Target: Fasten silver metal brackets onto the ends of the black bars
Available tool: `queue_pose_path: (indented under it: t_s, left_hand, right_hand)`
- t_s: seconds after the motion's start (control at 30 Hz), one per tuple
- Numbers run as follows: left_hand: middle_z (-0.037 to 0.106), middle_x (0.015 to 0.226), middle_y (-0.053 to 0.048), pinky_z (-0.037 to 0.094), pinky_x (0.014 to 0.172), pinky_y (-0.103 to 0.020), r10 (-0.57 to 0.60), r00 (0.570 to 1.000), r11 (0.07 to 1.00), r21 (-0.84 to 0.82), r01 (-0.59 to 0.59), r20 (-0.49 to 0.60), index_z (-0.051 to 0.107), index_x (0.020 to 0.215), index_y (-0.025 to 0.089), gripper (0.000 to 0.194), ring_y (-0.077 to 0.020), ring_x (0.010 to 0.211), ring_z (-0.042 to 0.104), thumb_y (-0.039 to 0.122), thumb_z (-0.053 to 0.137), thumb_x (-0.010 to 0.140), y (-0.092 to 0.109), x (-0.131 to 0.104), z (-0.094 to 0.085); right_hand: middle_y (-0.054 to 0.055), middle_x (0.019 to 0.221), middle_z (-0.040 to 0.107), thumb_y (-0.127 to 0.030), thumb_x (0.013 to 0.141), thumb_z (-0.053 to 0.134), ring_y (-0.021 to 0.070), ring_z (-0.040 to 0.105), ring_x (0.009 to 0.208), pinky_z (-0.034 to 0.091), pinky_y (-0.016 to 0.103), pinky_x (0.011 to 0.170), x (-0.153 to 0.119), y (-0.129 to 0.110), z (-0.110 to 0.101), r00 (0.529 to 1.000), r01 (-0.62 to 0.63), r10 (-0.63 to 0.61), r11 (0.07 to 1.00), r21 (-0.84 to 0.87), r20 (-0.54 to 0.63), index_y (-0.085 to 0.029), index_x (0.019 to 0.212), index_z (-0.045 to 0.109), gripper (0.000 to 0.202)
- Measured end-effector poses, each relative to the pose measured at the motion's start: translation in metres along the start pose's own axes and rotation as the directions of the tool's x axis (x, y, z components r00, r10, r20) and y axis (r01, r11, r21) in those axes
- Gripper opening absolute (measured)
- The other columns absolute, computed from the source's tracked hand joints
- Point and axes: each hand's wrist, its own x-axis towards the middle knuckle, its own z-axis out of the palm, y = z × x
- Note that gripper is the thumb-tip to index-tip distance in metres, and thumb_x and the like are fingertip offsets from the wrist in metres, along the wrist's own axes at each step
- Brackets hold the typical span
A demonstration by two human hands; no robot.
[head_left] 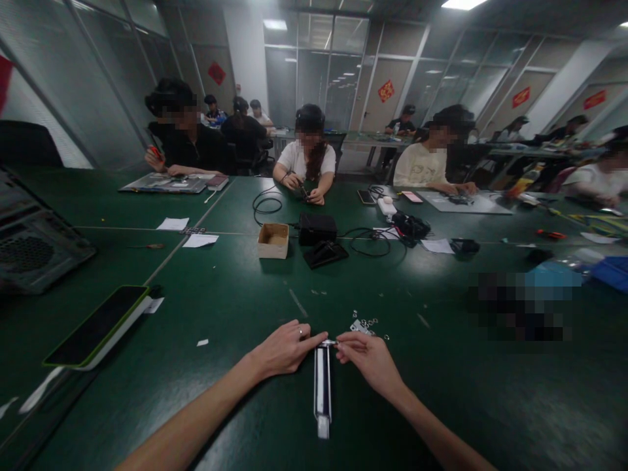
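Note:
A long, narrow silver-white piece with a dark middle strip lies lengthwise on the table in front of me. My left hand is partly curled at its far end, the index finger stretched out and pressing on the small metal fitting there. From the other side, my right hand pinches a small shiny metal part against that same end; the fingertips hide most of it. Just beyond the right hand lie loose metal rings and small plates.
A cardboard box, a black box and cables stand ahead. At left are a phone and a computer case. A blue tray sits far right. Several people work across the green table.

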Motion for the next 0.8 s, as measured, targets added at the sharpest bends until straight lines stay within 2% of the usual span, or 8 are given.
queue_pose_path:
  t_s: [0.27,0.47,0.67,0.8]
  left_hand:
    - [0.050,0.090,-0.007,0.040,0.070,-0.030,-0.008,1.000,0.998,-0.059,0.006,-0.029,0.027,0.141,0.019,0.054,-0.0190,0.075,0.048,0.013,0.041,0.089,-0.0027,-0.0027,0.0045]
    - [0.052,0.091,-0.008,0.040,0.069,-0.030,0.015,1.000,0.994,-0.106,-0.017,-0.020,0.021,0.142,0.016,0.056,-0.0198,0.075,0.049,0.012,0.040,0.090,-0.0019,-0.0009,0.0011]
    - [0.056,0.093,-0.007,0.039,0.070,-0.028,0.005,1.000,0.974,-0.225,-0.008,-0.013,0.038,0.125,0.018,0.035,-0.0181,0.078,0.052,0.011,0.038,0.091,-0.0001,0.0010,-0.0025]
    - [0.057,0.096,-0.007,0.039,0.072,-0.027,-0.003,1.000,0.966,-0.260,0.002,-0.006,0.040,0.120,0.018,0.031,-0.0182,0.080,0.052,0.010,0.039,0.090,-0.0004,0.0010,-0.0012]
  right_hand:
    - [0.008,0.089,0.071,-0.051,0.078,0.063,0.0191,0.068,0.077,0.058,0.033,0.075,-0.0045,-0.0014,0.0012,0.989,0.141,-0.144,0.984,-0.105,-0.021,-0.016,0.100,0.071,0.042]
    - [0.006,0.086,0.072,-0.039,0.083,0.060,0.0188,0.067,0.074,0.058,0.032,0.071,-0.0043,-0.0038,0.0007,0.958,0.279,-0.286,0.928,-0.248,0.007,-0.018,0.098,0.073,0.028]
    - [0.004,0.090,0.072,-0.031,0.085,0.060,0.0186,0.065,0.079,0.053,0.031,0.073,-0.0020,-0.0051,-0.0009,0.928,0.360,-0.366,0.835,-0.416,0.068,-0.023,0.095,0.073,0.018]
    - [0.005,0.093,0.071,-0.030,0.086,0.058,0.0197,0.064,0.085,0.052,0.033,0.080,-0.0034,-0.0067,-0.0003,0.898,0.431,-0.424,0.790,-0.436,0.119,-0.024,0.097,0.072,0.019]
